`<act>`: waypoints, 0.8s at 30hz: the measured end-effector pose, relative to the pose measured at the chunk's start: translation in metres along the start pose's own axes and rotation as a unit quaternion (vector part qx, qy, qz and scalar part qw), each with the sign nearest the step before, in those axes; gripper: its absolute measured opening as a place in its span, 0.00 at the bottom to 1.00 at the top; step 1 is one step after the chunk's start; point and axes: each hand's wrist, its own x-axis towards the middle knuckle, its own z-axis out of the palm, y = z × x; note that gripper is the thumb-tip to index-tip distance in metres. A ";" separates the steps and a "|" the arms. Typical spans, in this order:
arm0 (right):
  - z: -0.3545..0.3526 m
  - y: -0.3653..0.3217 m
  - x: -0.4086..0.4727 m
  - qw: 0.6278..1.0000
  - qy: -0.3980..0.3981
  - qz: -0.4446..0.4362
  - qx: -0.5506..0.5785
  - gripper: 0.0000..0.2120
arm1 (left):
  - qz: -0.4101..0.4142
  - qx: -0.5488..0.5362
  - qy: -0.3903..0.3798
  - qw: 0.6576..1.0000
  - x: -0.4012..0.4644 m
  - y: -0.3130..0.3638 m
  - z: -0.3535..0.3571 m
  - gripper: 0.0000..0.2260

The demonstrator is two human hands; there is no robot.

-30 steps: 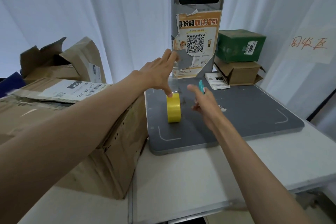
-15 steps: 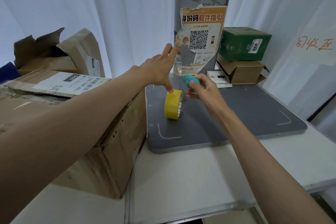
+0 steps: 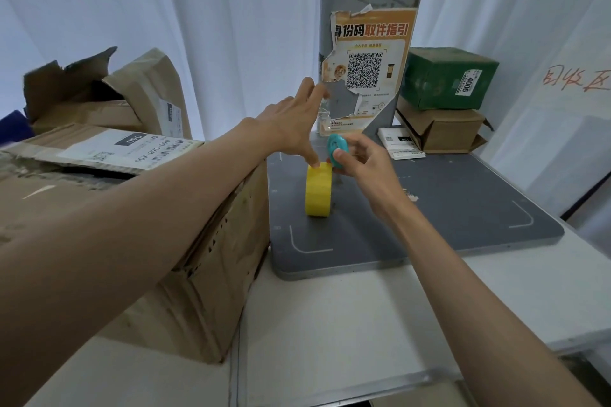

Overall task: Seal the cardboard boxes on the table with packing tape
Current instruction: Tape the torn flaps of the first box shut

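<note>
At frame centre the tape roll (image 3: 318, 190) stands on edge; my left hand (image 3: 291, 129), fingers spread, touches its top, my right hand (image 3: 360, 162) pinches a teal cutter (image 3: 337, 150). I fear it rolls away.

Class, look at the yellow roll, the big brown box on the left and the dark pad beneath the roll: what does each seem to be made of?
Yellow roll: probably plastic packing tape, smooth with a slight sheen.
Big brown box: corrugated cardboard, matte, creased and torn at the edges.
Dark pad: matte grey top with white corner marks over a paler, possibly metal, rim; material uncertain.
</note>
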 end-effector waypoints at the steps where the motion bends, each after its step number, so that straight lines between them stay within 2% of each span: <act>1: 0.001 0.000 0.000 1.000 -0.002 0.000 -0.002 0.11 | 0.000 -0.001 -0.001 1.000 0.000 0.000 0.000 0.54; 7: 0.003 0.000 0.003 1.000 0.003 -0.003 -0.007 0.09 | -0.001 -0.003 -0.021 1.000 -0.003 0.004 -0.003 0.56; 10: -0.002 -0.001 0.003 0.999 0.033 -0.016 -0.004 0.07 | -0.004 0.024 -0.018 1.000 -0.003 0.008 -0.004 0.56; 14: -0.010 0.001 0.007 0.985 0.037 -0.083 -0.145 0.04 | -0.004 0.049 -0.010 0.999 -0.003 0.009 -0.006 0.55; 17: -0.011 0.002 0.011 0.956 0.013 -0.143 -0.257 0.06 | -0.013 0.049 -0.012 0.999 -0.004 0.010 -0.006 0.55; 24: -0.009 -0.003 0.019 0.917 -0.051 -0.202 -0.341 0.07 | -0.016 0.051 -0.016 0.998 -0.006 0.012 -0.007 0.55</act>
